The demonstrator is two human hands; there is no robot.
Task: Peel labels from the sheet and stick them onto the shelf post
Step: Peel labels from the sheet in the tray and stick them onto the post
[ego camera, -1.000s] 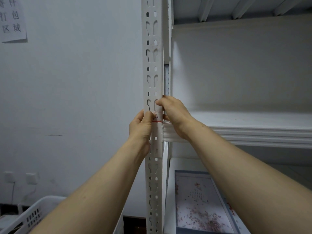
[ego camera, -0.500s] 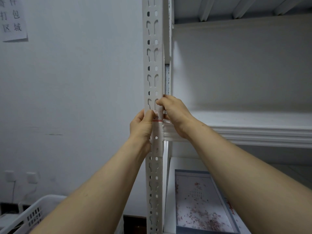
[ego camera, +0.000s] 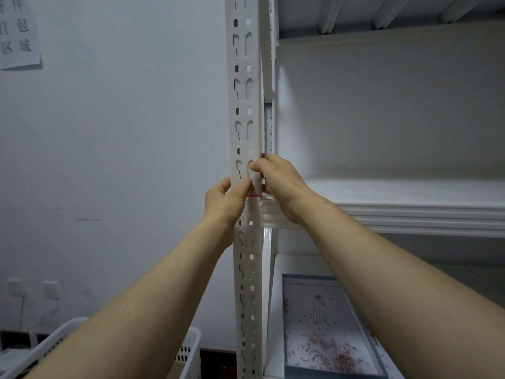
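Two hands are counted, the left hand and the right hand, together with one perforated shelf post, one label with a red line, one paper notice, two wall sockets, one white basket and one speckled sheet.

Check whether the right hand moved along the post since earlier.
No. The right hand stays at the label on the shelf post, just above the shelf beam.

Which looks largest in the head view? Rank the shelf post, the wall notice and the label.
1. shelf post, running the full frame height.
2. wall notice, though cut off by the left edge.
3. label, a small strip pinched by the right hand.
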